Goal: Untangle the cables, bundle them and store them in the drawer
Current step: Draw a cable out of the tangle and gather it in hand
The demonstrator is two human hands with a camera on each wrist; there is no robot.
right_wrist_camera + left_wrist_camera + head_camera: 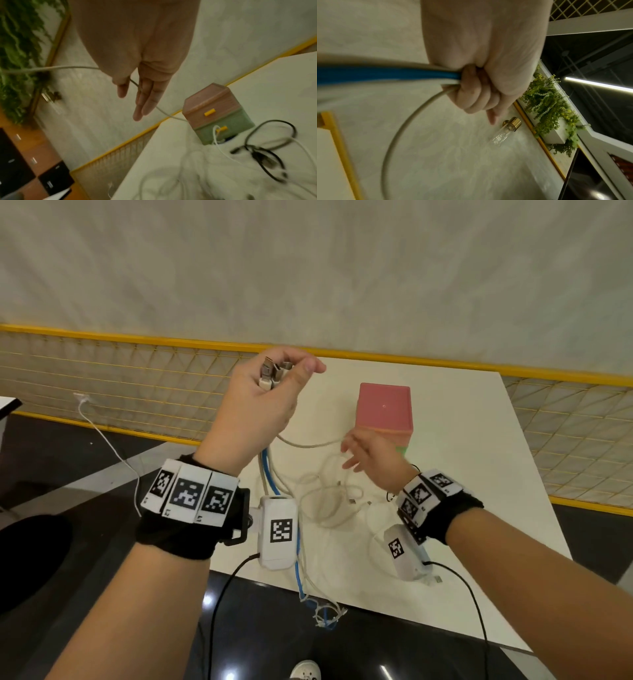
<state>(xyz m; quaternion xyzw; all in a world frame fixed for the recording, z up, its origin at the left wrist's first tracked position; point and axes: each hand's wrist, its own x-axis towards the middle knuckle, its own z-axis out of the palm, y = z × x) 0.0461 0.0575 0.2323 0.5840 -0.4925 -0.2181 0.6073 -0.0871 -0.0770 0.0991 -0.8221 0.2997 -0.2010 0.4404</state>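
Both wrists, banded with marker tags, are being seen closest in the head view. Several plugs (272, 371) are being gripped together in the raised left hand (255, 405), fingers curled round them, probably so that the ends are kept level while the cables hang free below. One blue cable (298, 546) and several pale ones are being let down past the near edge of the table (479, 446). A single beige cable (308, 444) is being run across to the right hand (368, 455), held lower, whose fingers are lying nearly straight with the strand passing between them; it is likely being slid along to work out the snarl. Pale cables are still lying in loose loops (329, 498) on the table. The drawer box (384, 410), pink on top, is standing behind them.

From the left wrist, the fist (479, 86) is being seen clamped on the blue and beige strands, the beige one (392, 129) arcing away below.

From the right wrist, thumb and fingers (145, 101) are being held apart and straight, the beige cable (72, 67) threading loosely through. Both drawers, pink (211, 108) above green (224, 129), are being kept closed, so their contents cannot be told; nothing appears stored yet. A white cable (221, 147) is lying against the green front, and a black cable (267, 146) is lying coiled beside the box.
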